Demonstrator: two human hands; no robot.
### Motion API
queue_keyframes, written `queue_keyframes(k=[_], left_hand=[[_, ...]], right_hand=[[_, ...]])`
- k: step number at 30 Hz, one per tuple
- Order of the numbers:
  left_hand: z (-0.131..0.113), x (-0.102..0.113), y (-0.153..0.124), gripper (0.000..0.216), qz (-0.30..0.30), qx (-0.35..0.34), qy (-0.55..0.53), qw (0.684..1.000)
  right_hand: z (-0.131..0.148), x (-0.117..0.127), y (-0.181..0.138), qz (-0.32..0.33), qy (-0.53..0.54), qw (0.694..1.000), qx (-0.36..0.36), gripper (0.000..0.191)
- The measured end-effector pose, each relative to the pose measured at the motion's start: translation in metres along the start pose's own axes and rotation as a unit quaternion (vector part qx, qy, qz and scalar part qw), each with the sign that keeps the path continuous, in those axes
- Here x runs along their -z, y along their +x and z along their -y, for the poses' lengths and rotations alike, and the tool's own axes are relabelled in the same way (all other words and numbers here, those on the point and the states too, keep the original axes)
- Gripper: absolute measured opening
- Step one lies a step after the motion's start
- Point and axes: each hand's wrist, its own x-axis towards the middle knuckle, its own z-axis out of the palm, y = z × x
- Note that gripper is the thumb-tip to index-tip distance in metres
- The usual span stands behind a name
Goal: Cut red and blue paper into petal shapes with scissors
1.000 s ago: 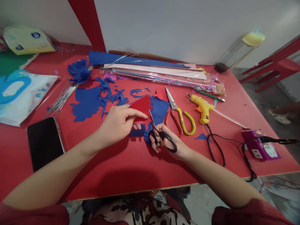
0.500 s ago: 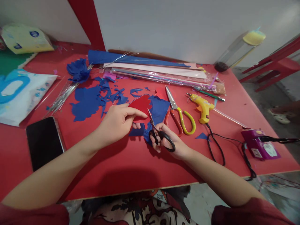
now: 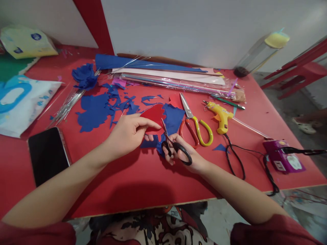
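My left hand (image 3: 131, 131) pinches a piece of red paper (image 3: 153, 115) with a wavy, scalloped edge. In my right hand (image 3: 182, 149) is a pair of small black-handled scissors (image 3: 183, 153), fingers and thumb through the loops. The scissor tips are at the right edge of the red paper, close to my left fingertips. Beneath both hands lie blue paper pieces (image 3: 173, 117). Larger scissors (image 3: 189, 114) with red and yellow handles rest on the table just right of the paper.
On the red table (image 3: 122, 190) are a phone (image 3: 48, 153), blue scraps (image 3: 93, 109), a blue paper flower (image 3: 85, 76), a wipes pack (image 3: 28, 102), wrapped sticks (image 3: 173, 85), a yellow glue gun (image 3: 221, 115) and a purple power block (image 3: 283, 156) with black cords. A bottle (image 3: 260, 54) stands back right.
The scissors in my right hand have shifted very slightly at the paper's edge. My left hand keeps its hold almost unmoved.
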Motion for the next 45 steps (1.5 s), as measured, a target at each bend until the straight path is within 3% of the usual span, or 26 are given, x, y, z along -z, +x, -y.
queue_keyframes(k=[14,20,45], left_hand=[[-0.001,0.0,0.001,0.028,0.001,0.044,-0.089,0.995],[0.001,-0.007,0.0,0.024,-0.036,0.063,-0.134,0.988],[0.001,-0.011,-0.003,0.027,-0.066,0.031,-0.064,0.995]], right_hand=[[-0.001,0.0,0.002,0.005,0.005,1.0,0.022,0.043],[0.0,0.0,0.003,0.003,0.02,1.0,0.018,0.045],[0.003,-0.001,0.003,-0.009,0.019,1.0,0.008,0.046]])
